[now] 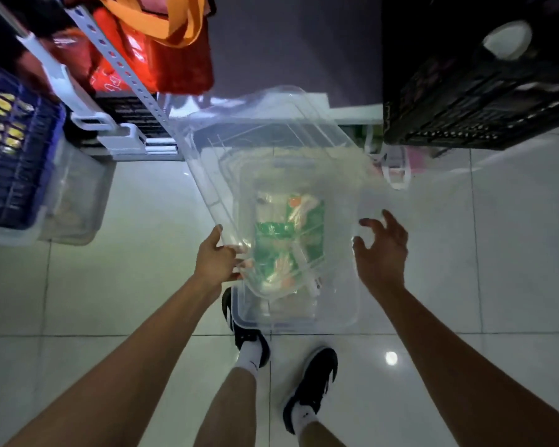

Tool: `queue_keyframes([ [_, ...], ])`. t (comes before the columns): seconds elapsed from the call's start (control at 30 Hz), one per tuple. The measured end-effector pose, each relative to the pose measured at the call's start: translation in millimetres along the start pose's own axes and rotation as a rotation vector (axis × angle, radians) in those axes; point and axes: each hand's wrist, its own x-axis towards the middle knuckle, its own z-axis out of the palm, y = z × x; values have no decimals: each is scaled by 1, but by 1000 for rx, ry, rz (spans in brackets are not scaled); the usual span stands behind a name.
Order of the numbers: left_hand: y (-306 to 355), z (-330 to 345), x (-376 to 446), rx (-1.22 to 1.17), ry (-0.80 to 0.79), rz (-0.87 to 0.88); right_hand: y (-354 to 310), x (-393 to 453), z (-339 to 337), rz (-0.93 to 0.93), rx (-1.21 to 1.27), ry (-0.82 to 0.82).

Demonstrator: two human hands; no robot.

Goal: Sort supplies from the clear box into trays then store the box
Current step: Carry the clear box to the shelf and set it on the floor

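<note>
Head view
Clear box [299, 304]: frame centre, on the floor [465, 253], green packets [288, 240] inside.
Lid [239, 146]: tilted above the box.
Left hand [215, 259]: grips the lid's near corner.
Right hand [381, 250]: fingers spread, beside the box, holding nothing.

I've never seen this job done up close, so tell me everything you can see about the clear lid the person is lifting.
The lid is see-through plastic, rectangular with rounded corners and a raised rim, blurred as if moving. It is tilted, its far end raised toward the shelves, its near end low over the clear box on the floor. The left hand grips its near left corner, thumb on top. The right hand is open beside the right edge; contact is unclear. Green packets in the box show through it.
</note>
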Motion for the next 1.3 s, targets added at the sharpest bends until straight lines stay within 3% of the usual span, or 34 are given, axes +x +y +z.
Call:
queue_keyframes([
  [0.1,-28,-18,-24,81,25,8,30,-11,-19,83,-144,-23],
  [0.17,-47,-28,-41,99,13,-12,50,-28,-31,139,-98,-59],
  [0.33,-82,-48,-68,145,-27,-23,68,-73,-38,597,674,-210],
  [0.43,-96,-53,-71,149,0,-23,68,-93,-40,677,901,-165],
  [0.6,-111,-44,-71,76,87,34,50,-111,-56,579,1086,18],
  [0.7,-112,-27,-77,221,122,153,34,-118,-64,490,1116,113],
  [0.83,-94,6,-100,278,3,250,5,-130,-84,358,1105,183],
  [0.93,-69,30,-123,212,-139,298,-24,-143,-88,212,929,226],
  [1.03,-42,46,-148,46,-278,260,-52,-164,-85,48,708,192],
  [1.13,-24,47,-159,-104,-345,190,-63,-180,-75,-41,693,97],
  [1.3,-37,27,-160,-137,-284,66,-61,-203,-51,-218,567,-71],
])
